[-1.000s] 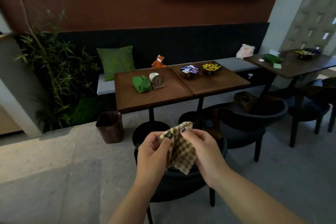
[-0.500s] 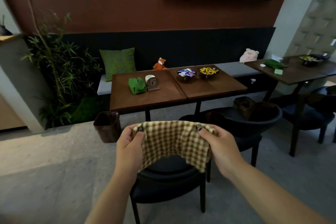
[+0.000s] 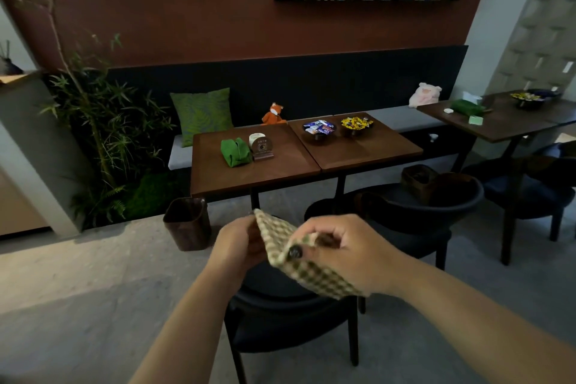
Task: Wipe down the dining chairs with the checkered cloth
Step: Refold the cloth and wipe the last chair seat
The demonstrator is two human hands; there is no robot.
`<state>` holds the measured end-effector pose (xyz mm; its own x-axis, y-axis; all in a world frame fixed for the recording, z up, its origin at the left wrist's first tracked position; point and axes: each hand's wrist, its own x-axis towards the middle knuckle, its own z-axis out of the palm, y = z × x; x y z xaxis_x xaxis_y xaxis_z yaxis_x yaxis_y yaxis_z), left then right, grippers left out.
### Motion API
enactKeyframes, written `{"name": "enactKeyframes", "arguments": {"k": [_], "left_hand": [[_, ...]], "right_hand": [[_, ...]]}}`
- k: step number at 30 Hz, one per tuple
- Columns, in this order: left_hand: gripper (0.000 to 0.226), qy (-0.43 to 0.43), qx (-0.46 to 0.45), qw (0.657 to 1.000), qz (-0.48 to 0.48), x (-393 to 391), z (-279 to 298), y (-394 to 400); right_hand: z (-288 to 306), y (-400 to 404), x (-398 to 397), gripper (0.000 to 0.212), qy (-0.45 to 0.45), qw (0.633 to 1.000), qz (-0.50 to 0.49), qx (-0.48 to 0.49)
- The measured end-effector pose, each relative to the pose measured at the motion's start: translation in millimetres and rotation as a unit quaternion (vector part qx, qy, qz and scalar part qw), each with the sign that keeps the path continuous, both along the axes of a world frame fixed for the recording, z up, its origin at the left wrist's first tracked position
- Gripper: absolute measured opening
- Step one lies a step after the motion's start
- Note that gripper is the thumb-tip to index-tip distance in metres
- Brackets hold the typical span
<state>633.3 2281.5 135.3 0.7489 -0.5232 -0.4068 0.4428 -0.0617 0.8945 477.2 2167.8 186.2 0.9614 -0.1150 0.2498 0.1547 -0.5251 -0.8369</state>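
Bin (image 3: pixel 187 223): on the floor, left of my hands, beside the table (image 3: pixel 249 171).
Left hand (image 3: pixel 238 243): pinches the cloth's near-left corner, fingers curled round the edge.
Cloth (image 3: pixel 299 262): checkered, held in the air over the near chair (image 3: pixel 280 321), not touching it. Half a second ago it was stretched flat and wide between both hands; now it is gathered into a narrower, slanting fold.
Right hand (image 3: pixel 349 252): grips the cloth from above, thumb pressed on top; it has closed in toward my left.
Second chair (image 3: pixel 420 212): just right, behind my right hand.
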Motion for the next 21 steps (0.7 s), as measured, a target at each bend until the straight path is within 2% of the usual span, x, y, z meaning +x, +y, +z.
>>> {"name": "enactKeyframes", "arguments": {"k": [1, 3, 5, 8, 9, 13, 18, 21], "left_hand": [[0.047, 0.039, -0.018, 0.999, -0.031, -2, 2, 2], [0.063, 0.06, -0.03, 0.992, -0.107, -5, 2, 6], [0.055, 0.047, -0.028, 0.987, -0.153, -9, -2, 8], [0.023, -0.006, -0.013, 0.984, -0.176, -10, -5, 9], [0.02, -0.025, -0.01, 0.981, -0.19, -9, -5, 10], [0.022, -0.069, -0.043, 0.959, -0.271, -7, 1, 15], [0.039, 0.017, -0.092, 0.962, -0.258, -4, 3, 16], [0.052, 0.016, -0.108, 0.949, -0.294, -5, 3, 18]], "right_hand": [[-2, 2, 2, 0.007, 0.014, 1.0, 0.012, -0.02], [-4, 5, 6, 0.008, 0.018, 0.999, 0.013, -0.032], [-4, 4, 11, 0.011, 0.004, 1.0, -0.002, -0.019], [-2, 1, 17, 0.01, -0.013, 1.0, -0.021, -0.008], [-1, -1, 19, 0.009, -0.017, 0.999, -0.03, -0.013], [-7, -12, 25, 0.007, -0.027, 0.994, -0.098, -0.042], [-28, -16, 31, 0.017, -0.025, 0.979, -0.169, -0.107], [-45, -15, 35, 0.021, -0.025, 0.972, -0.219, -0.086]]}}
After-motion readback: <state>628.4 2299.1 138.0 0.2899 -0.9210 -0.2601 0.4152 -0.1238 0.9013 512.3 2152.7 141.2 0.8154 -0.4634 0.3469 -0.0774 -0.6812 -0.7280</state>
